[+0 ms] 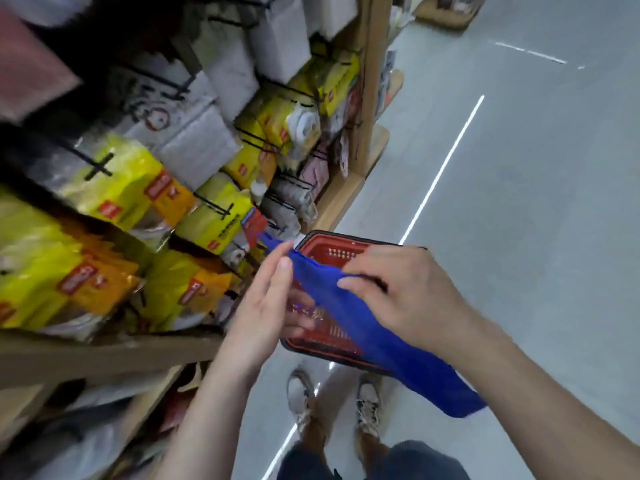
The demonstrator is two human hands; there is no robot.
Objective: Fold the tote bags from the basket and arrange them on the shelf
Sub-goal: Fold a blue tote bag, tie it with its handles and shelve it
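Note:
A blue tote bag (374, 337) stretches in a long band from the shelf's edge down past my right forearm, above a red basket (329, 252) on the floor. My left hand (266, 303) holds the bag's upper end, thumb on top and fingers curled beneath the cloth. My right hand (398, 289) lies over the bag's middle, its fingers bent and gripping the fabric. The basket's inside is mostly hidden by the bag and my hands.
A wooden shelf unit (349, 195) on the left holds hanging yellow packets (114, 181) and white bags (221, 64) on black hooks. The grey floor (536, 202) with a white line lies to the right. My feet (332, 400) stand just below the basket.

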